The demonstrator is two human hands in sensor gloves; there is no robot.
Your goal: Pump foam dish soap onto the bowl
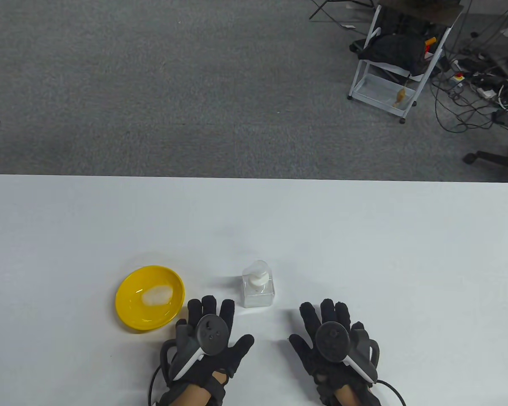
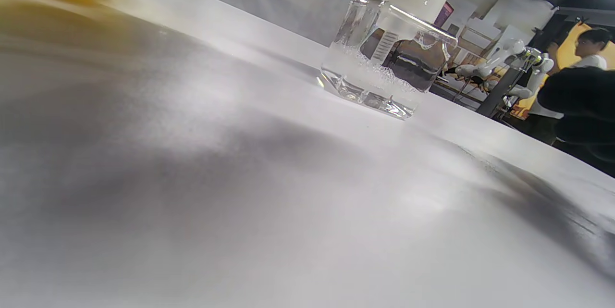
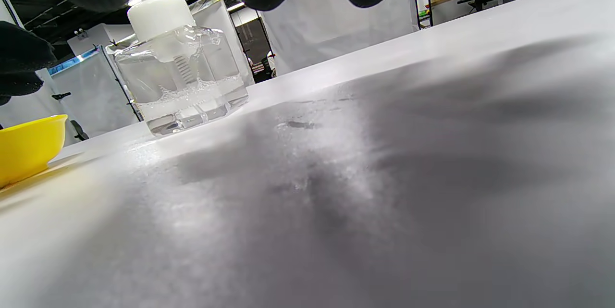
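- Nothing is held: left hand [image 1: 209, 338] and right hand [image 1: 332, 338] lie flat on the worktop [image 1: 364, 253], fingers spread
- The soap bottle [image 1: 258, 291] stands between them, just beyond
- Foam is seen in the yellow bowl [image 1: 129, 315], left; pumping judged done, withdrawal next

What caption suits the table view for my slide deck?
Gloved left hand and right hand rest by a clear foam soap dispenser and foam-dabbed yellow bowl.
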